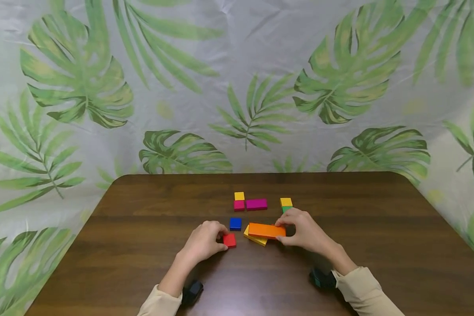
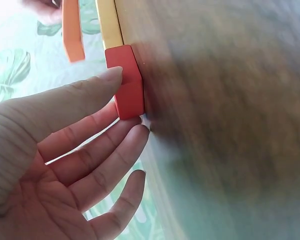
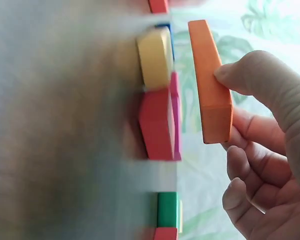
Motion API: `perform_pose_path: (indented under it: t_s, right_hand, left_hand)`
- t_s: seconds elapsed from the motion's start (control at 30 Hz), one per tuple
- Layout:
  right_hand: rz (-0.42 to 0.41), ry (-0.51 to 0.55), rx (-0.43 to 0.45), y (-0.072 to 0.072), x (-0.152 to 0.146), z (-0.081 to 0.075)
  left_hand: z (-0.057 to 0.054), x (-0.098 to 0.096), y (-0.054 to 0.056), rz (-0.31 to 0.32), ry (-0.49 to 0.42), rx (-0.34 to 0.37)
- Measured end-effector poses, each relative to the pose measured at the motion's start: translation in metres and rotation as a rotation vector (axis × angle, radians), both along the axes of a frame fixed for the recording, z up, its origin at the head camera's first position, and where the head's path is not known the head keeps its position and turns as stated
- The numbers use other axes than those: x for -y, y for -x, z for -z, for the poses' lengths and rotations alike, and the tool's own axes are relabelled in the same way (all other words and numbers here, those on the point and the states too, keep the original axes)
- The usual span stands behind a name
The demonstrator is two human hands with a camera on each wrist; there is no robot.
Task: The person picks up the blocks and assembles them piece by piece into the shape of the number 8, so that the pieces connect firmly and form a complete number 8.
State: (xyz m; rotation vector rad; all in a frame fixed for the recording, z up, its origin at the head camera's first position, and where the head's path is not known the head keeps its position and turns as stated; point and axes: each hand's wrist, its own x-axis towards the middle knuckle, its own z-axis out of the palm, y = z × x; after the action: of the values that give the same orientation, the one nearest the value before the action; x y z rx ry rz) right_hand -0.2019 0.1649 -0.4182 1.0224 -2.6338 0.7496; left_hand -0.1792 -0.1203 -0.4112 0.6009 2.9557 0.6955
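Observation:
My left hand (image 1: 205, 239) pinches a small red block (image 1: 229, 240) that lies on the table, thumb on one side and fingers on the other in the left wrist view. In my right hand (image 1: 304, 230) an orange rectangular block (image 1: 265, 230) is gripped by one end between thumb and fingers. The right wrist view shows this orange block (image 3: 210, 85) raised off the table. Partly beneath it in the head view lies a yellow block (image 1: 256, 239). Just behind the red block is a blue block (image 1: 235, 224). Another red block (image 3: 157, 125) stands near the yellow one.
Farther back, a yellow block (image 1: 239, 196) touches a pink block (image 1: 238, 206), with a purple block (image 1: 256, 204) beside them. Beyond my right hand, a yellow block (image 1: 286, 202) adjoins a green one (image 1: 287, 209). A leaf-patterned cloth (image 1: 256, 87) hangs behind the brown table (image 1: 142, 219).

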Motion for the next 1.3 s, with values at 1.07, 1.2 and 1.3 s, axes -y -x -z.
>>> perform_pose_path:
  t_s: [1.07, 1.2, 1.3]
  right_hand:
    - [-0.19, -0.068, 0.277, -0.061, 0.021, 0.011]
    - [-0.184, -0.055, 0.28, -0.062, 0.022, 0.012]
    - [-0.178, -0.045, 0.3, -0.062, 0.022, 0.012]
  left_hand:
    - [-0.005, -0.008, -0.022, 0.1, 0.071, -0.028]
    - [-0.005, -0.01, -0.024, 0.117, 0.076, -0.016]
    - [-0.006, -0.011, -0.025, 0.132, 0.076, 0.003]
